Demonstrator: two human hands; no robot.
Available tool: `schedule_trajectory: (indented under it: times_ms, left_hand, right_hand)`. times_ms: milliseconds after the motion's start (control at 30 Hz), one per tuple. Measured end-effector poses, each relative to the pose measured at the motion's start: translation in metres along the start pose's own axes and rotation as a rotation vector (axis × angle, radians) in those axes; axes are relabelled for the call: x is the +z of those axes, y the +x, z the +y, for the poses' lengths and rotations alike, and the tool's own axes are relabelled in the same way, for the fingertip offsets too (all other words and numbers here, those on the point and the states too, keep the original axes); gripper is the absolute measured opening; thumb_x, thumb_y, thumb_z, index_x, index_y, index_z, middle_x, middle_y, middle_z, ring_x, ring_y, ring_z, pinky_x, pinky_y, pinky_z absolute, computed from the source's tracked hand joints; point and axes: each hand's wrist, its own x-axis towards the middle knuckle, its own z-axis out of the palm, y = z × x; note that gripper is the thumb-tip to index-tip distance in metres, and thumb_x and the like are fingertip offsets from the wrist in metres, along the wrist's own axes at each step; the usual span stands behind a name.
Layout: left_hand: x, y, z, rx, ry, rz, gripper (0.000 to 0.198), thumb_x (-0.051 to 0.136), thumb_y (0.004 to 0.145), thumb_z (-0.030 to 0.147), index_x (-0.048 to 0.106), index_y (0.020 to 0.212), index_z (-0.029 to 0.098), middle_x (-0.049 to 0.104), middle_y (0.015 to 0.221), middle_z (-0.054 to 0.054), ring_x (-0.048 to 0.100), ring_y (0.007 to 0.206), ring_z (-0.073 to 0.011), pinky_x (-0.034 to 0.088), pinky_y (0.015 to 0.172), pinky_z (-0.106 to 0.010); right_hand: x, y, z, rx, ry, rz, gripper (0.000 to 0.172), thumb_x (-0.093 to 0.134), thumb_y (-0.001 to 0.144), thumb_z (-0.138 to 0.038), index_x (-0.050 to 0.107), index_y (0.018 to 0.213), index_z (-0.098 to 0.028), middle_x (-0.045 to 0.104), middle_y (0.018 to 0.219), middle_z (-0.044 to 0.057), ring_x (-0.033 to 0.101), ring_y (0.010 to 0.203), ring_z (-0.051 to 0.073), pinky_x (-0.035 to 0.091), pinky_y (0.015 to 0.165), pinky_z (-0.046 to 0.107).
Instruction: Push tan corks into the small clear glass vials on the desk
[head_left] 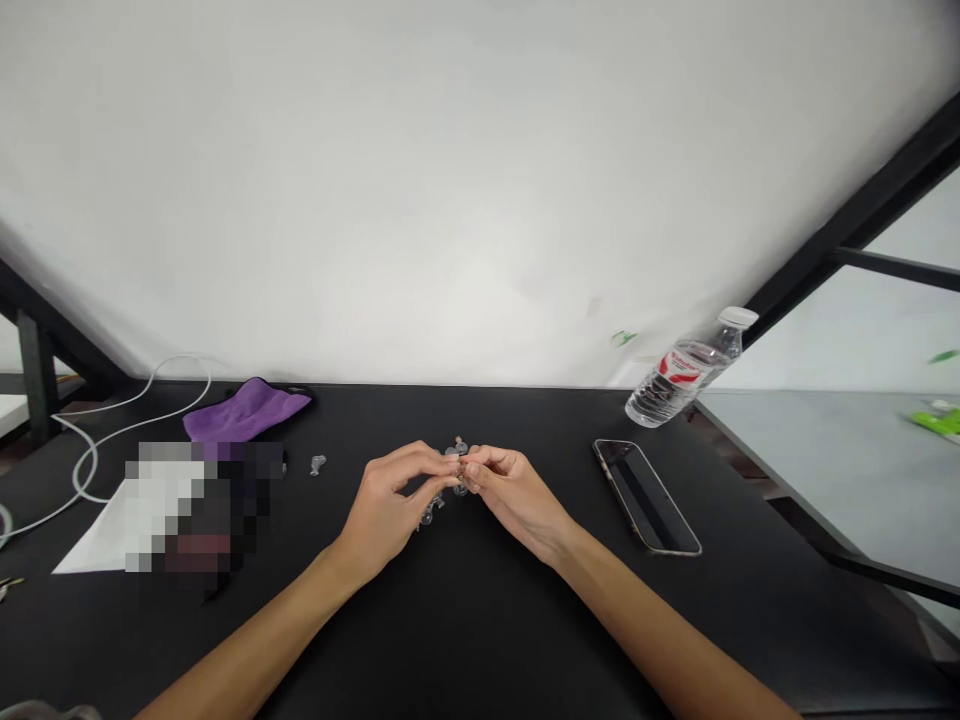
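Left hand point(394, 505) and right hand point(517, 500) sit close together at centre, both in a narrow pinch on a cluster of small clear plastic pieces point(456, 470), held just above the black tabletop point(480, 640). We read the fingertip grip as needed because the pieces are so small. In the head view we see a loose clear piece point(318, 464) left of the hands and a phone point(645, 497) on the right, clear of the work, with a water bottle point(686, 370) far right. Far left are a purple cloth point(244, 412) and a white cable point(97, 450); a pixelated patch hides what lies near them.

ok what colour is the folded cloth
The cloth is purple, seen best in the head view.
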Motion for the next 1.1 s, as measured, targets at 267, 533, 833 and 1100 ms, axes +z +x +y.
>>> schedule_trajectory:
  times_ms: [267, 533, 833, 1100]
  left_hand:
    - [0.0, 0.003, -0.002, -0.163, -0.143, 0.064, 0.01, 0.08, 0.086, 0.029, 0.077, 0.087, 0.019, 0.074, 0.089, -0.005, 0.075, 0.089, -0.0226, 0.063, 0.083, -0.035]
    - [-0.003, 0.003, -0.007, -0.003, 0.053, 0.02, 0.006, 0.077, 0.089, 0.026, 0.076, 0.09, 0.02, 0.076, 0.092, -0.005, 0.074, 0.088, -0.0216, 0.061, 0.084, -0.034]
    - [-0.036, 0.017, -0.032, -0.035, 0.47, -0.28, 0.006, 0.073, 0.093, 0.023, 0.074, 0.099, 0.023, 0.075, 0.098, -0.001, 0.069, 0.09, -0.0186, 0.053, 0.082, -0.03]
    - [-0.032, 0.013, -0.046, -0.015, 0.567, -0.346, 0.005, 0.072, 0.094, 0.024, 0.073, 0.098, 0.023, 0.071, 0.096, -0.002, 0.064, 0.094, -0.0204, 0.05, 0.085, -0.032]
  right_hand:
    - [-0.006, 0.002, -0.004, 0.001, -0.066, -0.002, 0.021, 0.088, 0.077, -0.041, 0.083, 0.089, -0.023, 0.06, 0.075, 0.0, 0.05, 0.075, 0.015, 0.045, 0.074, 0.032]
    - [-0.005, 0.002, -0.001, -0.007, -0.064, 0.048, 0.022, 0.088, 0.075, -0.04, 0.082, 0.086, -0.022, 0.063, 0.076, 0.0, 0.051, 0.071, 0.013, 0.046, 0.074, 0.031]
    - [-0.04, 0.014, -0.01, -0.151, -0.305, 0.195, 0.031, 0.083, 0.081, -0.039, 0.078, 0.107, -0.022, 0.066, 0.08, 0.0, 0.057, 0.073, 0.013, 0.047, 0.073, 0.029]
    - [-0.045, 0.014, -0.015, -0.182, -0.404, 0.175, 0.029, 0.081, 0.082, -0.04, 0.077, 0.102, -0.021, 0.069, 0.086, 0.003, 0.062, 0.08, 0.017, 0.049, 0.072, 0.03]
